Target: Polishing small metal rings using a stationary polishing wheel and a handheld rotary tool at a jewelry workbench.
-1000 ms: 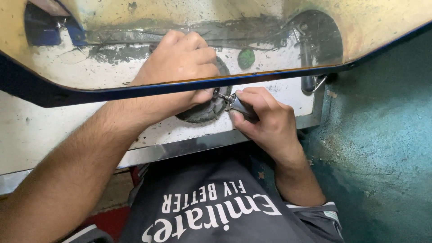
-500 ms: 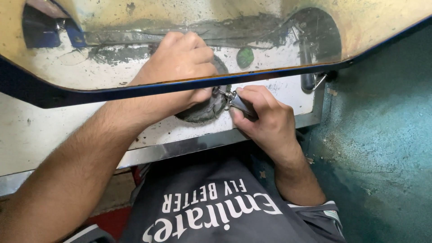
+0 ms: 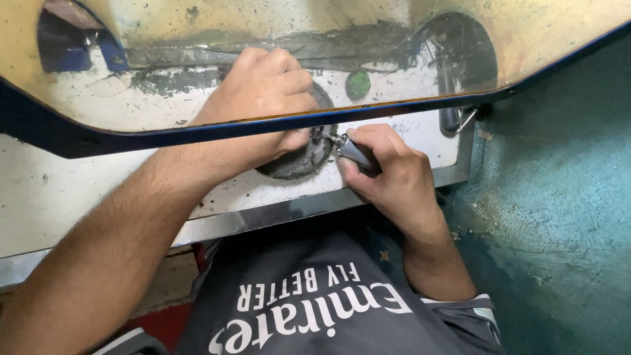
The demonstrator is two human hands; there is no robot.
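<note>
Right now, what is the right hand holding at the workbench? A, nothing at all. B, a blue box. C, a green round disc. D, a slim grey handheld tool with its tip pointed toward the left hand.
D: the right hand grips a slim grey tool whose metal tip points at the left hand, just over the dark round recess in the white benchtop.

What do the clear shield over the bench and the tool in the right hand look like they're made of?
Shield: likely clear plastic, yellowed and grime-smeared, since the left hand shows through it; dark blue edge.
Handpiece in the right hand: probably metal, grey with a dull sheen, thin bright tip.
</note>
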